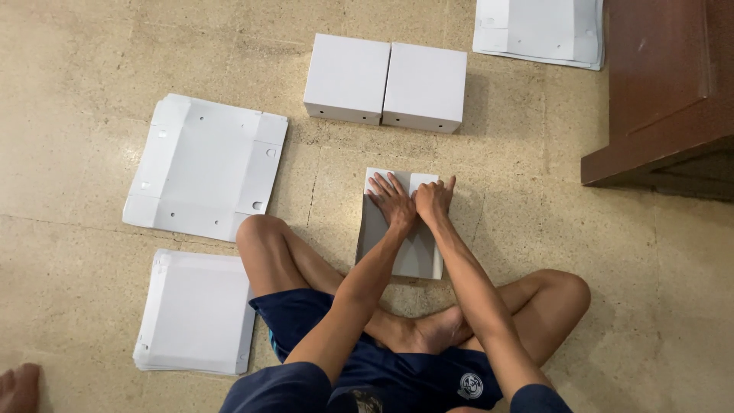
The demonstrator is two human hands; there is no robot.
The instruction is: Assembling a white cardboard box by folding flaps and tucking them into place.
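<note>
Head view: left hand (391, 203) fingers spread, right hand (433, 199) curled, pressing folded cardboard (397, 252); bare floor (535, 229) around.

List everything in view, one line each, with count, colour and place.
Folded sheet: one, white and grey, on the floor under both hands.
Finished boxes: two, white, side by side beyond the hands.
Flat sheet stacks: three, white; upper left, lower left, top right.
Furniture: one, dark brown wood, right edge.
Floor: beige, speckled.
Another foot: one, bottom left corner.
Legs: crossed, dark blue shorts.
Left hand: flat, fingers spread on the sheet.
Right hand: pressing the sheet beside it.
</note>
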